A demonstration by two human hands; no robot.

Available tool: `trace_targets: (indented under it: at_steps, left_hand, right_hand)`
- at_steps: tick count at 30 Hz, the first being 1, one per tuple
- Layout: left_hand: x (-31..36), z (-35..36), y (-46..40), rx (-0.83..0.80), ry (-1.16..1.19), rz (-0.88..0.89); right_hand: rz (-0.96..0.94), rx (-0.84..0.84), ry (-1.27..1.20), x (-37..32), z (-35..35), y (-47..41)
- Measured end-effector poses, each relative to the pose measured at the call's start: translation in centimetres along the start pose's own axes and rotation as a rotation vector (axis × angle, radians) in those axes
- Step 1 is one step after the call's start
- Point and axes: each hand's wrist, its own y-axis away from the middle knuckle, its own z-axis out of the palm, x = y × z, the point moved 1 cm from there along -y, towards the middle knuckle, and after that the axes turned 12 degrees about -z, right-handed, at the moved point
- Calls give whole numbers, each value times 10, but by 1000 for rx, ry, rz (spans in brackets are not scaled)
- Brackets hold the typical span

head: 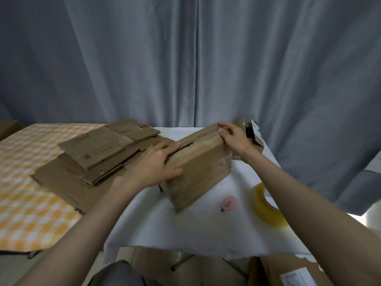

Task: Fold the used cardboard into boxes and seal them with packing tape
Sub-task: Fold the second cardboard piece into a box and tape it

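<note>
Your two hands hold a partly folded cardboard box (198, 162) on the white-covered worktop (206, 230), straight ahead of you. The box stands tipped, its long axis running from the near left to the far right, and along its upper edge the flaps meet in a seam that gapes a little. Your left hand (153, 164) clasps the near-left end of that seam, fingers curled over the top and thumb wrapped across the front face. Your right hand (233, 138) presses the far-right end, fingertips curled down onto the flap edges. The roll of yellowish packing tape (266, 205) lies flat on the worktop to your right, nearer you than the box and apart from it, so your right hand is the closer one to reach it. A small pink cutter (227, 203) rests between the box and the tape. A stack of flattened cardboard (90, 159) lies beyond your left hand, on a chequered orange cloth (26, 195).
</note>
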Motion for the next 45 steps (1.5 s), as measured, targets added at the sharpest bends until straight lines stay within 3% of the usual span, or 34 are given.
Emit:
trace_targets:
  at_steps: [9,23,31,37,45]
  left_hand:
    - [4,-5,-32,-116,-186,73]
    - [-8,33,-34,145,-318,208]
    - [-10,7,-48,-61,-248,209]
    - [-15,13,-29,119,-284,285]
    - [-19,32,-35,160,-315,255]
  right_hand:
    - [56,-109,165,16,-18,17]
    - [0,-121,247,33,-17,43]
    - [-44,-127,469,18,-12,41]
    - [-153,-175,564,18,-9,49]
    - [-177,-180,539,32,-1,55]
